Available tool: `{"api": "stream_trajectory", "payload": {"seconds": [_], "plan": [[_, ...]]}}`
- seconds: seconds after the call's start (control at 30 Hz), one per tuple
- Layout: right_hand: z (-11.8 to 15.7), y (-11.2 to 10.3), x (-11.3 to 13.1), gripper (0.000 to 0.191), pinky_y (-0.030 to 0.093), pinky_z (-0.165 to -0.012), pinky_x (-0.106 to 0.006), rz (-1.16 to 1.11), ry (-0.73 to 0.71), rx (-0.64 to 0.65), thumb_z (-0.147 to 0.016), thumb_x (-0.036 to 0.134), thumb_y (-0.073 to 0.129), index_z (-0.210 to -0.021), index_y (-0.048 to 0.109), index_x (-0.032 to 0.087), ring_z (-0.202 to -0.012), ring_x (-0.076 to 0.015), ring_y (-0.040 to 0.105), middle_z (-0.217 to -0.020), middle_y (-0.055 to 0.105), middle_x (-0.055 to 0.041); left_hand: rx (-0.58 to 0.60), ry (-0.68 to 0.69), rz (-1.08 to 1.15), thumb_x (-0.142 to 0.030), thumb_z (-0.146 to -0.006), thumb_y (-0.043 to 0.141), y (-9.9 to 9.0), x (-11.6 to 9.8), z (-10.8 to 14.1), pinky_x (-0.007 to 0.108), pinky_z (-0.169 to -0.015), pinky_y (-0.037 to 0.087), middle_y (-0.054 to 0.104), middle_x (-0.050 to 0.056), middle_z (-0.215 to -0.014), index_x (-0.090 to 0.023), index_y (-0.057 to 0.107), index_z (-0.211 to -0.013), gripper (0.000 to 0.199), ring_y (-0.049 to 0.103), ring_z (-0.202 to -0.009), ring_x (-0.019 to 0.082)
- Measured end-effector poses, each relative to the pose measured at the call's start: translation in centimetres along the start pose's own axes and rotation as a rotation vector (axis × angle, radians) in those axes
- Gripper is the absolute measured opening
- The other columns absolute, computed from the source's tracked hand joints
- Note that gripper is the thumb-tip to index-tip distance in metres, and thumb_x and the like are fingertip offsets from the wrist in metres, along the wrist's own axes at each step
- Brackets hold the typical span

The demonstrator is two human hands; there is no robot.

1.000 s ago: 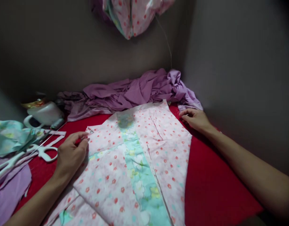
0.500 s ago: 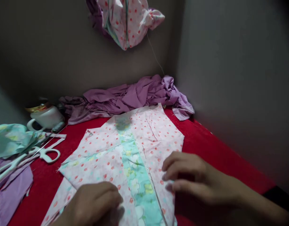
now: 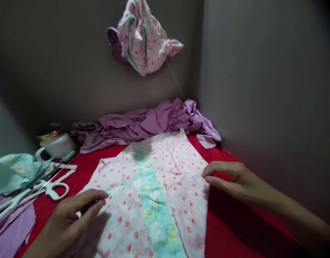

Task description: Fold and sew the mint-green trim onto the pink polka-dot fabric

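Clearly, the printed cloth is lying between the two hands, spreading over the red cover; its long axis is running away from the person, from the near edge of the view toward the purple cloth at the wall; the teal band is following that line, leaning a little left as it is going farther off.

The left hand is reaching over the cloth's left part, its fingertips pointing inward to the band; the hand is staying partly open, thumb and forefinger curving with a gap between them, and nothing is showing in its grasp. The right hand is coming in from the other side, right at the cloth's right edge; its fingers are bending loosely, the thumb sitting just below them, a small gap showing and no hold on the cloth being visible; whether its tips are touching the edge, I cannot tell.

The left hand is lying somewhat nearer the band; the right is sitting nearer the right edge and farther out from the person, so the two are facing each other slantwise across the cloth; the scissors are resting beyond the left hand, well apart from the right.
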State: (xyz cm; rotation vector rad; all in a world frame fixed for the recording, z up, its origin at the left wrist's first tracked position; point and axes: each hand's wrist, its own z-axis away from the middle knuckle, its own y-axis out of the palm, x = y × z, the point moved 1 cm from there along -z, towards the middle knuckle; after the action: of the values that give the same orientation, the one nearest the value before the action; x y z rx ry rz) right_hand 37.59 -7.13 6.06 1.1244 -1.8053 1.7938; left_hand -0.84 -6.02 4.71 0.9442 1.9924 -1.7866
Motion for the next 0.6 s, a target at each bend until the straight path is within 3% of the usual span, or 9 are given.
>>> {"api": "stream_trajectory", "payload": {"seconds": [0.1, 0.2, 0.3, 0.43, 0.6], "plan": [[-3.0, 1.2, -0.7, 0.018, 0.048, -0.077, -0.028, -0.028, -0.026, 0.075, -0.081, 0.031, 0.056, -0.091, 0.064, 0.018, -0.086, -0.0189, 0.060, -0.093, 0.065, -0.0058, -0.039, -0.207, -0.020, -0.047, -0.074, 0.055, -1.1, 3.3, -1.6, 0.022, -0.062, 0.051, 0.072, 0.000, -0.080, -0.025, 0.068, -0.083, 0.028, 0.066, -0.073, 0.019], [-4.4, 2.5, -1.5, 0.033, 0.049, -0.075, -0.031, 0.085, -0.049, 0.186, -0.074, 0.029, 0.061, -0.105, 0.062, 0.018, -0.085, -0.0212, 0.059, -0.098, 0.064, -0.0076, -0.070, -0.243, -0.133, -0.047, -0.073, 0.056, -1.7, 4.9, -2.2, 0.025, -0.064, 0.050, 0.071, 0.000, -0.078, -0.024, 0.068, -0.082, 0.027, 0.065, -0.073, 0.019], [-4.4, 2.7, -2.4, 0.040, 0.049, -0.075, -0.032, 0.132, 0.002, 0.214, -0.070, 0.027, 0.063, -0.109, 0.062, 0.021, -0.087, -0.0231, 0.060, -0.100, 0.064, -0.0073, -0.035, -0.249, -0.156, -0.046, -0.076, 0.052, -2.0, 5.0, -1.9, 0.025, -0.063, 0.049, 0.070, -0.001, -0.077, -0.024, 0.067, -0.084, 0.028, 0.064, -0.070, 0.018], [-3.8, 2.9, -3.3, 0.019, 0.049, -0.068, -0.028, 0.070, 0.075, 0.231, -0.079, 0.033, 0.054, -0.088, 0.067, 0.022, -0.079, -0.0216, 0.061, -0.087, 0.066, -0.0051, 0.005, -0.278, -0.208, -0.043, -0.082, 0.045, -2.1, 4.8, -1.5, 0.027, -0.063, 0.048, 0.069, -0.001, -0.077, -0.024, 0.064, -0.087, 0.028, 0.063, -0.069, 0.018], [-4.3, 2.8, -2.9, 0.017, 0.048, -0.071, -0.030, 0.156, -0.037, 0.158, -0.074, 0.028, 0.058, -0.088, 0.065, 0.021, -0.081, -0.0212, 0.059, -0.090, 0.065, -0.0066, 0.010, -0.225, -0.251, -0.043, -0.083, 0.043, -1.6, 5.3, -1.6, 0.027, -0.067, 0.049, 0.068, 0.001, -0.083, -0.024, 0.063, -0.086, 0.028, 0.063, -0.076, 0.019]]}}
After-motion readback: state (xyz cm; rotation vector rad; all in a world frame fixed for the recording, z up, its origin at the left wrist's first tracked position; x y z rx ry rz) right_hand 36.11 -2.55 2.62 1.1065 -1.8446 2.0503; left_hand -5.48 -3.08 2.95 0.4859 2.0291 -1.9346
